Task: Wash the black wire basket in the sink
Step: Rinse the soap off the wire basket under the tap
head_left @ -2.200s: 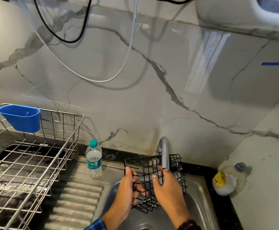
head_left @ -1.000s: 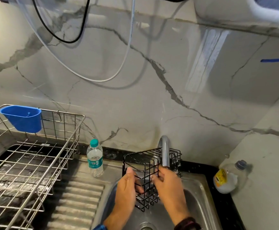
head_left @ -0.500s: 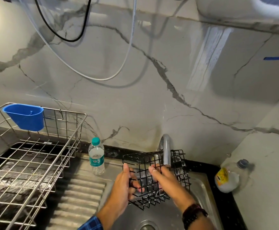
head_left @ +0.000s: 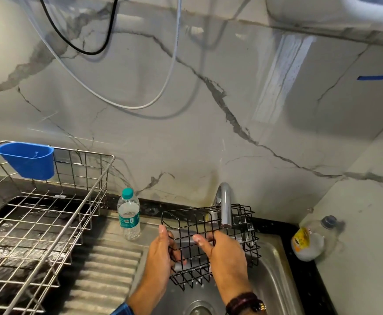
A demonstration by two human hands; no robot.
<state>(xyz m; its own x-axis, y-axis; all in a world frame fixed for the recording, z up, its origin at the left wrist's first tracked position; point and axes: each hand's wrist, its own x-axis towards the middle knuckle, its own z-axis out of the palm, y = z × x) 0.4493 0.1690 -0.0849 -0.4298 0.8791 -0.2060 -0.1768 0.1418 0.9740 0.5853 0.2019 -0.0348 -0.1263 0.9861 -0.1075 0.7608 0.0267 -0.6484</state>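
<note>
Marble wall (head_left: 208,133) is filling most of the scene, grey veins running across it, a white cable (head_left: 126,105) and a black cable (head_left: 90,51) looping down over it. Steel dish rack (head_left: 40,223) is sitting at the left on the black tabletop (head_left: 299,258), a blue plastic cup (head_left: 27,160) hanging on its back rail. Steel sink (head_left: 274,276) is lying below centre, ribbed drainboard (head_left: 104,276) beside it. The black wire basket (head_left: 211,242) is being held over the sink bowl, tilted, its open top sitting right under the tap (head_left: 225,205). Left hand (head_left: 161,253) is gripping the basket's left side, fingers hooked through the wires. Right hand (head_left: 225,253) is clamped on the front wires, thumb pressing the mesh, a dark wristband at the wrist. A clear water bottle (head_left: 128,214) with a teal cap is standing upright behind the drainboard. A bottle with a yellow label (head_left: 308,239) is leaning in the right corner.
</note>
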